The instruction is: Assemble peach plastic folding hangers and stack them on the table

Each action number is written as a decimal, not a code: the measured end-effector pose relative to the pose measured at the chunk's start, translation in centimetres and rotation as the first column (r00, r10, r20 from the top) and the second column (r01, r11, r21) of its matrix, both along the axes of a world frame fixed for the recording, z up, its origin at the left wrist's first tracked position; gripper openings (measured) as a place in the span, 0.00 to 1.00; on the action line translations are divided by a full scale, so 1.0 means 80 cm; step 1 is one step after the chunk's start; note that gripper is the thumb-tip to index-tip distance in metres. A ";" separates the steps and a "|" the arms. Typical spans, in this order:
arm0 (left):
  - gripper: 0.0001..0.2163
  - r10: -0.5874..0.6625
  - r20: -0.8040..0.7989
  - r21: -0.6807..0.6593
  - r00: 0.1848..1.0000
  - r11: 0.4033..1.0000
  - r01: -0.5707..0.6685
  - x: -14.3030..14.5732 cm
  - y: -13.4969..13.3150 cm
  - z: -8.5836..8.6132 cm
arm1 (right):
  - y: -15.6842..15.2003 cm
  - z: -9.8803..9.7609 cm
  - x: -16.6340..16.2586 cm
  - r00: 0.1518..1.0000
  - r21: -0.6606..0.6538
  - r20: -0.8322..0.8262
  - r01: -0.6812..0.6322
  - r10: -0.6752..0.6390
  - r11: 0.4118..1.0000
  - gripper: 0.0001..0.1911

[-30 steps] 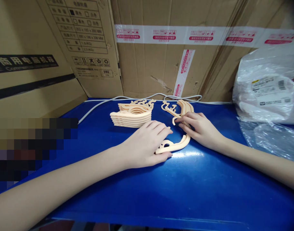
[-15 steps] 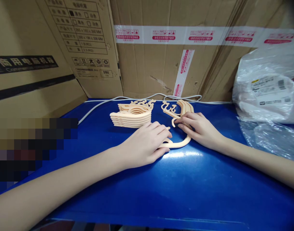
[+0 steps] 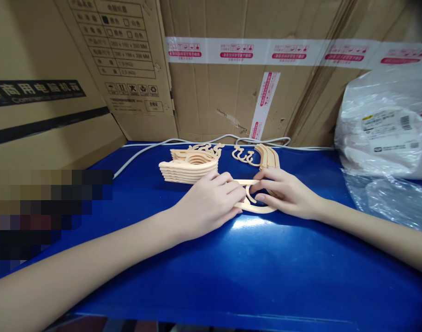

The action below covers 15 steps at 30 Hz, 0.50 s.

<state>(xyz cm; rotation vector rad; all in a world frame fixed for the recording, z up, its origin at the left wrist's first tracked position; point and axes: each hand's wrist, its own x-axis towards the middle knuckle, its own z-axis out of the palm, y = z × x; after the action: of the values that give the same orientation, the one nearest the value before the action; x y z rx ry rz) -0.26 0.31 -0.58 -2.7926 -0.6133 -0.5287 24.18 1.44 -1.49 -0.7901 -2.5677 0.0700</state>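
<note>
1. Centrally, well back from the near edge of the glossy blue surface (image 3: 231, 267), sits a cream plastic clothes hanger (image 3: 257, 209), with most room on the near side.
2. Its long axis runs left to right; its curved hook's tip points toward that edge.
3. The left hand (image 3: 214, 203) is clamped on its left end, the right hand (image 3: 287, 191) curled around its right.
4. Behind, a stack of cream hangers (image 3: 188, 173) limits the far left.
</note>
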 end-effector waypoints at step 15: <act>0.10 -0.103 0.040 -0.079 0.994 0.991 0.106 0.003 -0.007 -0.003 | -0.005 0.003 0.000 0.987 -0.047 0.050 -0.148 0.151 0.988 0.10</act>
<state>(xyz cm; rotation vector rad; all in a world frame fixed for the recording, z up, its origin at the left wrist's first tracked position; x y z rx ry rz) 0.01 -0.24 -0.85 -2.9100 -0.5084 -0.5877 24.19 1.06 -1.28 -0.6211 -2.6815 0.1534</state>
